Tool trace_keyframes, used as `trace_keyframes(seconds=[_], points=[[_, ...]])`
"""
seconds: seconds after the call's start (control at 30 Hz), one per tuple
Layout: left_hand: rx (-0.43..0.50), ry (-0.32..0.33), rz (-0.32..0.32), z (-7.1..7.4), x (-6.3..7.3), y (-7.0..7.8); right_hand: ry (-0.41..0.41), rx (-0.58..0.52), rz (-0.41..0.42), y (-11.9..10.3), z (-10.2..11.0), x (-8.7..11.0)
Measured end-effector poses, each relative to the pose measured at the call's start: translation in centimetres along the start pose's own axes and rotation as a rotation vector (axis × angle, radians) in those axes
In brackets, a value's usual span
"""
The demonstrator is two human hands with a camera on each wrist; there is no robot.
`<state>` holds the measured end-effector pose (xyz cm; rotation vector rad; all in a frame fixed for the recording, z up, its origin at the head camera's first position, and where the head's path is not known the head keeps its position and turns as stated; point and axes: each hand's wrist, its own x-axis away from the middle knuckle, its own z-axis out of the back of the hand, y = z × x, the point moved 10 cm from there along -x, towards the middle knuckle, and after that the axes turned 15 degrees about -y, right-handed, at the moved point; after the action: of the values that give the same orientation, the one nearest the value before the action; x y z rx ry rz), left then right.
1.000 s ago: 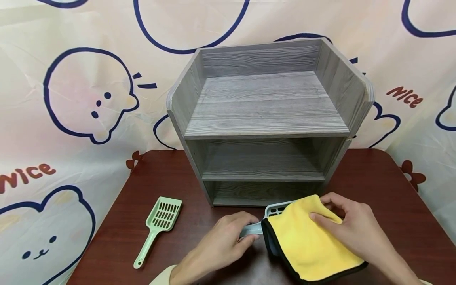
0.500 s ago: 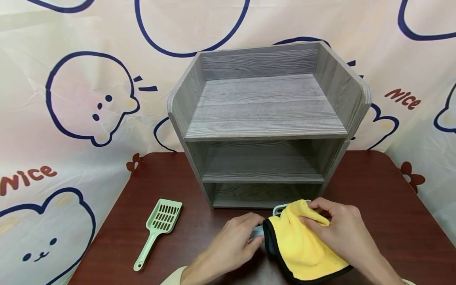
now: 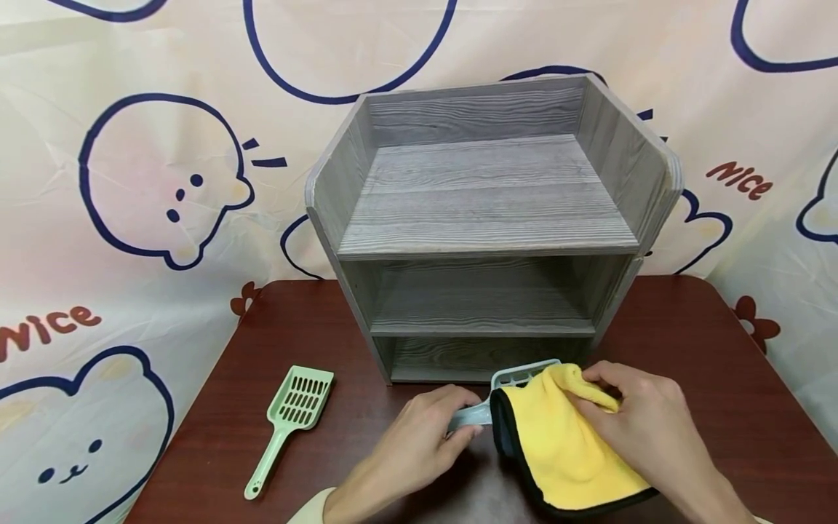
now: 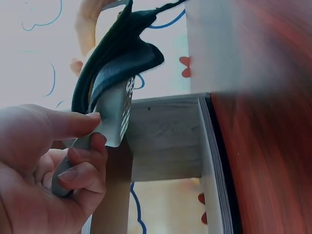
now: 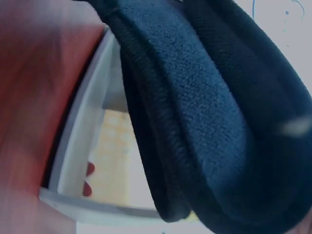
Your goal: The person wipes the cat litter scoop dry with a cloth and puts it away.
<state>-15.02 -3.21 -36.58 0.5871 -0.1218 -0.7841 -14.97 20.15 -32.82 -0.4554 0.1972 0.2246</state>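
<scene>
My left hand (image 3: pixel 422 437) grips the handle of a pale blue litter scoop (image 3: pixel 473 416); in the left wrist view the fingers curl round that handle (image 4: pixel 62 176). The scoop's slotted head is partly hidden under a yellow cloth (image 3: pixel 569 444) with black edging and a dark underside (image 4: pixel 127 66). My right hand (image 3: pixel 644 418) pinches a fold of the cloth between thumb and fingers, over the scoop's head. In the right wrist view the cloth's dark side (image 5: pixel 195 107) fills much of the picture and hides the fingers.
A pale green litter scoop (image 3: pixel 291 418) lies on the dark red table (image 3: pixel 216 437) to the left. Behind my hands stands a grey wooden shelf unit (image 3: pixel 484 196) with a raised-edge top and two compartments. A patterned curtain (image 3: pixel 164 306) hangs behind.
The right hand shifts left with the cloth, then slightly back right. The left hand and blue scoop also shift right, then slightly left, and more of the scoop's head shows than half a second ago.
</scene>
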Motion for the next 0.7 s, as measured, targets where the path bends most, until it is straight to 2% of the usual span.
trace_keyframes(seconds=[0.27,0.57,0.7], points=[[0.000,0.044,0.001,1.1,0.8,-0.7,0.041,-0.053,-0.043,1.7,1.9,0.5],[0.010,0.041,-0.030,0.7,0.6,-0.1,0.022,-0.125,-0.036,1.0,1.1,0.4],[0.005,0.014,-0.035,0.3,0.1,0.5,0.009,-0.120,-0.028,0.3,0.4,0.3]])
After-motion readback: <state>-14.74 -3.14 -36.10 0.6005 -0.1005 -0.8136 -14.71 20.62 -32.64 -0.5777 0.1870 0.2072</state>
